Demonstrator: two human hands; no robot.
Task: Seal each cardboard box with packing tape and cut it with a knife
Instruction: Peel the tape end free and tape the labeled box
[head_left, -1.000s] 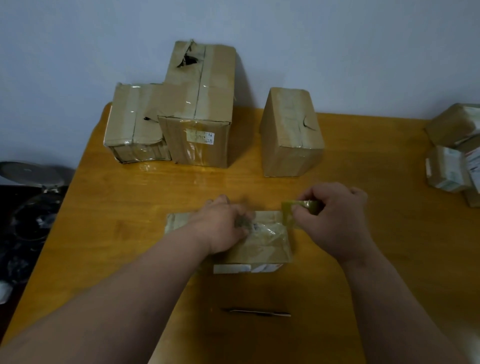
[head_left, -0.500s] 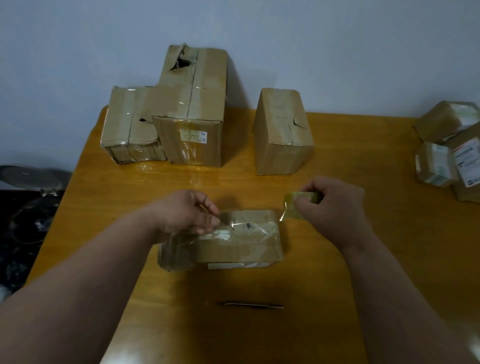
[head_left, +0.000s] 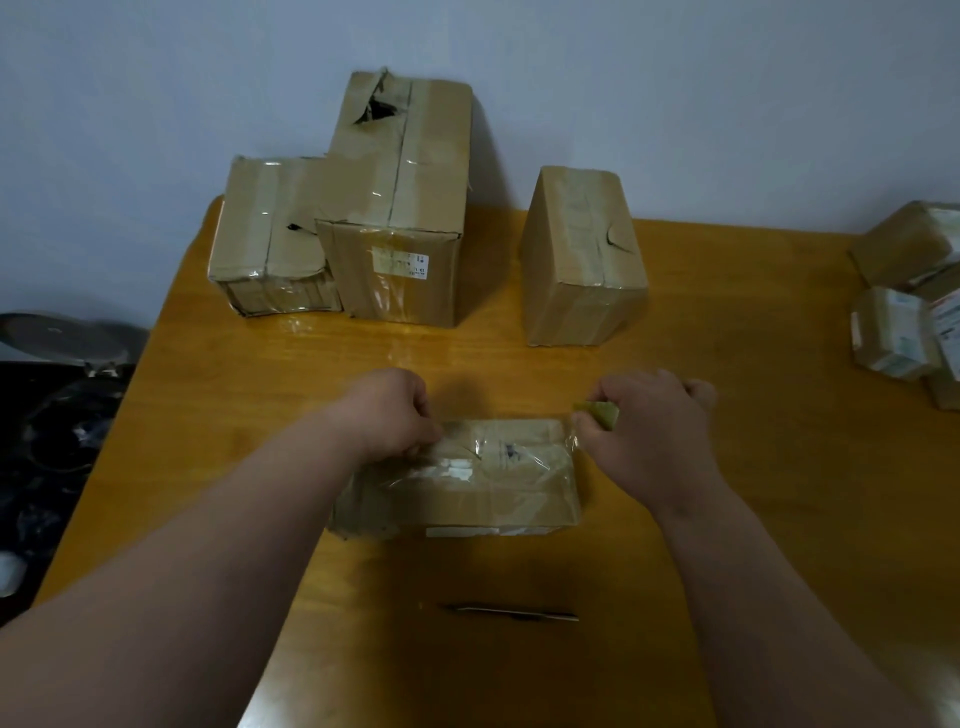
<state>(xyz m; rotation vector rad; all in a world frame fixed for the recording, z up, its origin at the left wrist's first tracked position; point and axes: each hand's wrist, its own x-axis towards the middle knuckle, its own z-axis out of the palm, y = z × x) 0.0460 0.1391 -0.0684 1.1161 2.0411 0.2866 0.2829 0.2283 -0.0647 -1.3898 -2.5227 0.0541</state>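
A small flat cardboard box (head_left: 467, 493) lies on the wooden table (head_left: 753, 467) in front of me. A strip of clear packing tape (head_left: 511, 449) stretches across its top. My left hand (head_left: 387, 413) pinches the tape's free end at the box's left rear. My right hand (head_left: 649, 426) grips the tape roll (head_left: 597, 413) at the box's right rear corner; most of the roll is hidden in my fist. A dark slim knife (head_left: 511, 613) lies on the table nearer to me, apart from both hands.
Three taped cardboard boxes stand at the back: a low one (head_left: 265, 239), a tall torn one (head_left: 400, 208) and a medium one (head_left: 582, 260). Several small parcels (head_left: 909, 312) sit at the right edge. Dark clutter (head_left: 57, 395) lies off the table's left side.
My left hand has drawn the tape end leftward across the box top and the strip is now longer. The right hand with the roll stayed at the box's right end.
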